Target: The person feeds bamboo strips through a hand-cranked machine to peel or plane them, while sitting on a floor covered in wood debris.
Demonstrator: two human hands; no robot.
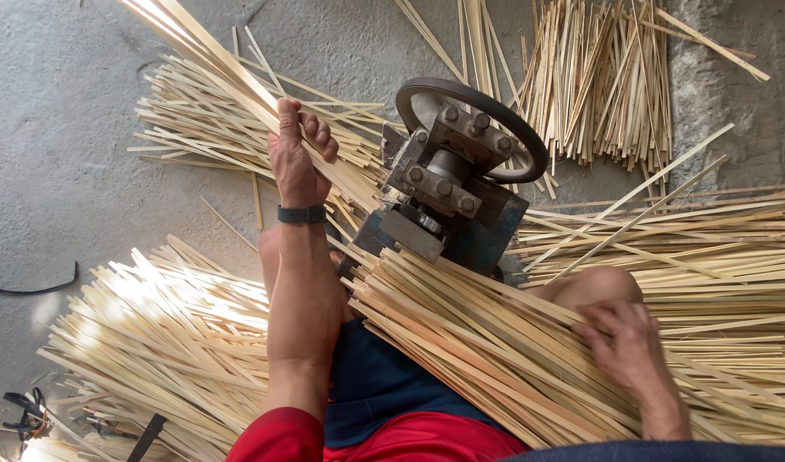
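Observation:
My left hand [296, 152] is raised and grips a bunch of long pale bamboo strips [208, 58] that slant up to the top left, their lower ends reaching toward a small blue-and-rusty machine [448, 192] with a dark round wheel. My right hand [625, 346] rests flat with spread fingers on a thick bundle of bamboo strips [478, 334] that lies across my lap, in front of the machine. A dark band sits on my left wrist.
Heaps of bamboo strips lie all around on the grey concrete floor: at the lower left [161, 342], behind the left hand [213, 128], at the right [717, 248] and standing at the top [598, 77]. A curved dark strap [37, 289] lies at the left.

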